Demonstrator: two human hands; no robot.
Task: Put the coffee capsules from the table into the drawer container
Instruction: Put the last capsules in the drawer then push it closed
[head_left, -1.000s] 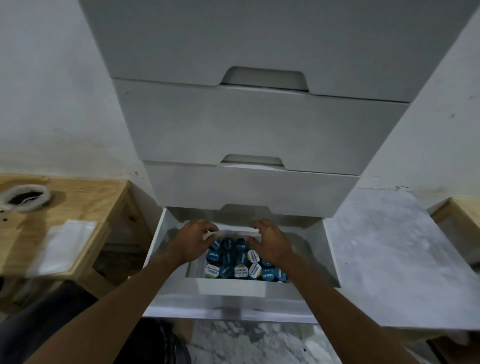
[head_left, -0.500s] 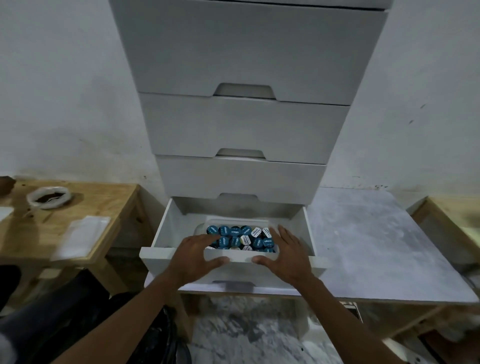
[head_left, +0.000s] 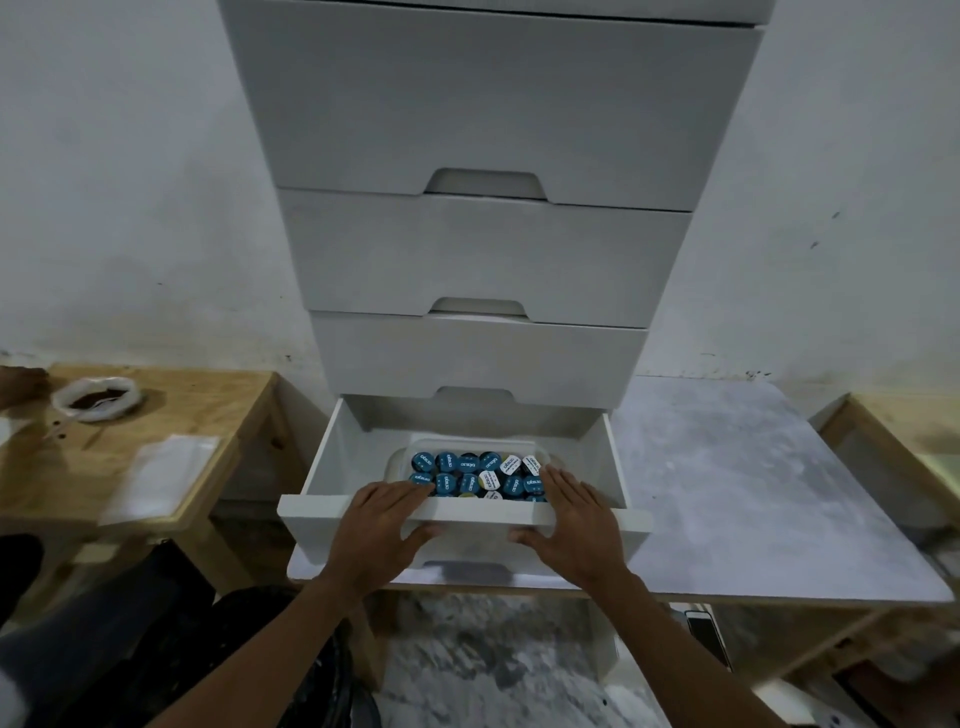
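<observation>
The bottom drawer (head_left: 311, 517) of a white drawer cabinet (head_left: 483, 249) stands pulled out. Inside it sits a clear plastic container (head_left: 467, 445) packed with several coffee capsules (head_left: 470, 475), mostly blue-lidded, a few white. My left hand (head_left: 382, 525) and my right hand (head_left: 574, 522) lie flat on the drawer's front panel, fingers spread over its top edge and thumbs on its face. Neither hand holds a capsule. The front row of capsules is partly hidden behind the panel and my fingers.
The cabinet stands on a grey-topped table (head_left: 737, 493). A wooden table (head_left: 208, 405) at the left carries a white bowl of dark powder (head_left: 96, 399) and a clear plastic bag (head_left: 161, 475). A phone (head_left: 704, 634) lies below the grey table. Another wooden surface (head_left: 893, 431) is at right.
Both hands have come out of the drawer, away from the container, and settled on the drawer's front panel. My view has pulled back from the cabinet.
</observation>
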